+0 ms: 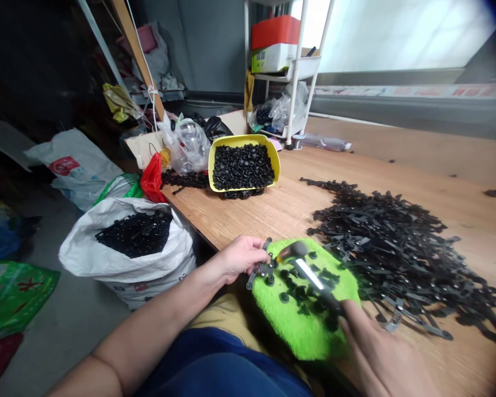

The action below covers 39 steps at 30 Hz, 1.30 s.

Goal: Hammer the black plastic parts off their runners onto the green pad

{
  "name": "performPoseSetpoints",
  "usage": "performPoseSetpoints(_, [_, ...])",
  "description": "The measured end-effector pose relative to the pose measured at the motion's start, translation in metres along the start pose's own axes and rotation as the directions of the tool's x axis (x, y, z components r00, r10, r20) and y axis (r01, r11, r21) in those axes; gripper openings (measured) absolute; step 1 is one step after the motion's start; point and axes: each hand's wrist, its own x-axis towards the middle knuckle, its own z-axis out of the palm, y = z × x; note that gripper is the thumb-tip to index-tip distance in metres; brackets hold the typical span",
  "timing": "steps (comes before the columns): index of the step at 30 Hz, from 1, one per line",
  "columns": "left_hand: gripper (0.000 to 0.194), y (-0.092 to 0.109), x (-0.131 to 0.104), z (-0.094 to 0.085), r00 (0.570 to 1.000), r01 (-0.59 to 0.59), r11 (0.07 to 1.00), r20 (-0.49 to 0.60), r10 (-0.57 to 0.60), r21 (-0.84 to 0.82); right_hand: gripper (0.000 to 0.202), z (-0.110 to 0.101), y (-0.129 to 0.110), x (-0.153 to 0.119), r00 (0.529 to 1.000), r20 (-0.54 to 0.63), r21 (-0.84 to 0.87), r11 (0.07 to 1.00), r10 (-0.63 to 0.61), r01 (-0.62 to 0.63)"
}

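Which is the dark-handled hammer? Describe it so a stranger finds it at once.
At the edge of the brown wooden table lies a fuzzy lime-green mat. Above it, the right hand grips the hammer. Its silvery shaft and yellow-orange tip set it apart from the small black parts beneath.

near, the cloth (310, 343) is lime green; the hammer (310, 274) has a silver shaft and black handle. the heaped parts (380, 231) at right are black and grey, the far tub (275, 161) yellow, the open left sack (85, 238) white.
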Motion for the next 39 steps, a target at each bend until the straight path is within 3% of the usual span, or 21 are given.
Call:
performPoseSetpoints(2, [0.004, 0.004, 0.001, -0.001, 1.000, 0.008, 1.000, 0.015, -0.009, 0.029, 0.025, 0.001, 0.000, 0.004, 0.999, -0.025, -0.014, 0.999, -0.048, 0.048])
performPoseSetpoints(5, [0.003, 0.007, 0.003, -0.003, 0.999, 0.011, 0.998, 0.047, -0.014, 0.058, 0.023, -0.001, -0.005, 0.010, 0.994, -0.101, 0.075, 0.997, 0.030, -0.023])
performPoseSetpoints(9, [0.002, 0.008, 0.005, -0.004, 0.997, 0.036, 0.997, 0.062, -0.040, 0.072, 0.024, 0.003, -0.013, 0.017, 0.989, 0.090, 0.095, 0.987, 0.121, -0.130])
performPoseSetpoints(10, [0.003, 0.008, 0.005, -0.004, 0.997, 0.044, 0.996, 0.064, -0.049, 0.071, 0.026, 0.005, -0.015, 0.019, 0.985, 0.090, 0.074, 0.986, 0.146, -0.153])
performPoseSetpoints(13, [0.005, 0.007, 0.006, -0.005, 0.995, 0.059, 0.996, 0.073, -0.063, 0.064, 0.029, 0.007, -0.021, 0.025, 0.979, -0.038, 0.017, 0.980, 0.199, -0.198])
performPoseSetpoints(18, [0.003, 0.005, 0.007, -0.007, 0.994, 0.064, 0.996, 0.090, -0.069, 0.055, 0.031, 0.003, -0.022, 0.027, 0.975, -0.083, -0.016, 0.978, 0.207, -0.209])
performPoseSetpoints(24, [0.003, 0.003, 0.008, -0.008, 0.991, 0.086, 0.995, 0.099, -0.091, 0.047, 0.028, 0.000, -0.010, 0.017, 0.991, 0.049, 0.019, 0.991, 0.128, -0.129])
performPoseSetpoints(29, [0.014, -0.002, 0.009, -0.011, 0.993, 0.087, 0.996, 0.077, -0.088, 0.017, 0.025, 0.000, -0.005, 0.011, 0.994, -0.091, 0.069, 0.996, 0.063, -0.057])
performPoseSetpoints(35, [0.014, -0.005, 0.009, -0.014, 0.992, 0.087, 0.996, 0.093, -0.087, -0.004, 0.023, -0.003, -0.015, 0.010, 0.985, -0.115, 0.162, 0.980, 0.132, -0.112])
performPoseSetpoints(37, [0.012, -0.004, 0.009, -0.012, 0.991, 0.097, 0.995, 0.096, -0.096, -0.004, 0.023, -0.001, -0.017, 0.012, 0.989, -0.075, 0.140, 0.984, 0.125, -0.113])
performPoseSetpoints(39, [0.009, -0.003, 0.009, -0.011, 0.990, 0.107, 0.994, 0.096, -0.106, -0.005, 0.024, 0.002, -0.017, 0.015, 0.995, 0.040, 0.092, 0.992, 0.086, -0.090])
